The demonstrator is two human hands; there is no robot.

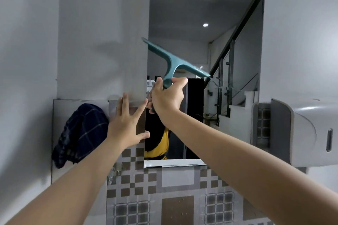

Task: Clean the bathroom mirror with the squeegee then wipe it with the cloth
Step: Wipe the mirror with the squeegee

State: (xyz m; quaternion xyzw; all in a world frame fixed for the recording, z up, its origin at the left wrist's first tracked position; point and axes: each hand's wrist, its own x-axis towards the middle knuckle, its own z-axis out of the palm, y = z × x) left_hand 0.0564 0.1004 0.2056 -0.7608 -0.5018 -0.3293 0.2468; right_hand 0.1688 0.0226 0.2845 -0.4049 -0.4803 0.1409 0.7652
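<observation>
While the fingers (180, 80) of the right hand (167, 97) are wrapped around the handle of the teal squeegee (171, 60), the fingers (124, 103) of the left hand (126, 122) are spread flat and hold nothing, pressed on or just beside the left edge of the mirror (201, 14). The squeegee is in the middle of the mirror, tilted, with its left tip at the glass edge and its right tip lower, toward the centre.

Procedure for the squeegee step, as judged from this position:
1. Keep the whole blade in even contact with the glass; a tilted blade is likely to leave streaks at the lifted end.
2. Draw the blade in one continuous stroke and overlap each pass with the previous one.
3. Keep the free hand off the glass surface to avoid fingerprints; bracing on the tiled wall (164, 197) is preferable.
4. Reserve the cloth for the wiping step. The dark checked cloth (80, 133) hangs on the wall left of the mirror, just beside the left hand and within easy reach.

Limits of visibility:
- The rubber blade faces away, so contact with the glass cannot be confirmed.
- The squeegee handle is mostly covered by the right hand.
- Water or residue on the mirror is hard to make out.
- The lower left part of the mirror is masked by both forearms.
- A white dispenser (296, 133) on the right covers the lower right corner of the mirror and is cut off by the frame edge.
</observation>
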